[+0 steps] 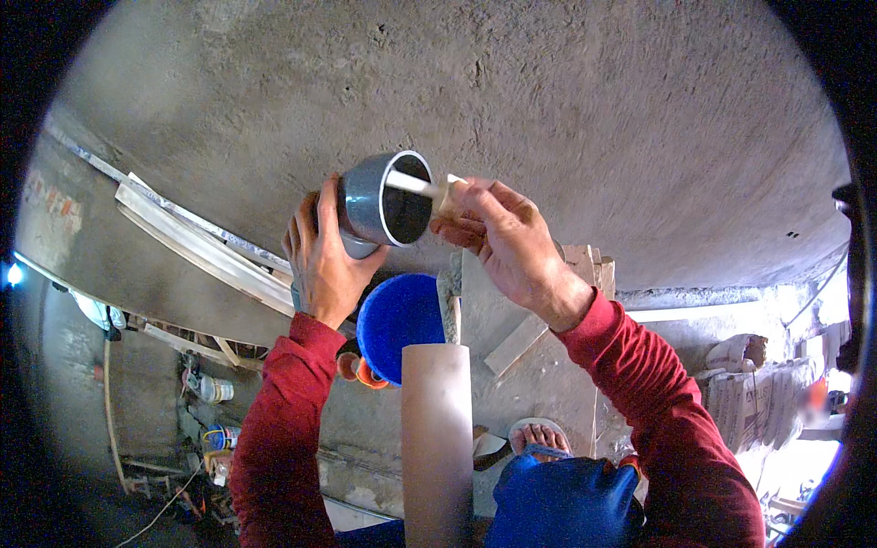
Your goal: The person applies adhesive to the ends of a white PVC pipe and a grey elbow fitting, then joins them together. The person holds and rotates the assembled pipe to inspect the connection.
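Observation:
My left hand (322, 256) grips a glossy grey pipe fitting (364, 199) from its left side, with the fingers behind it and the thumb underneath. Its round open mouth is tipped toward the right. Between the fingertips of my right hand (507, 233) is the beige wider end of a white stick-like tool (411, 184). The white part reaches into the fitting's mouth, where its far tip is hidden. I cannot make out what kind of tool it is. Below both hands, a long pale cylindrical pipe (437, 438) points up from the lower edge.
A blue bucket (397, 320) stands below the fitting, beside small orange containers (365, 373). Rough grey wall (548, 91) fills the upper view. Long white strips (206, 242) lie at left, wooden boards (521, 342) at centre right. Stacked sacks (763, 397) stand far right.

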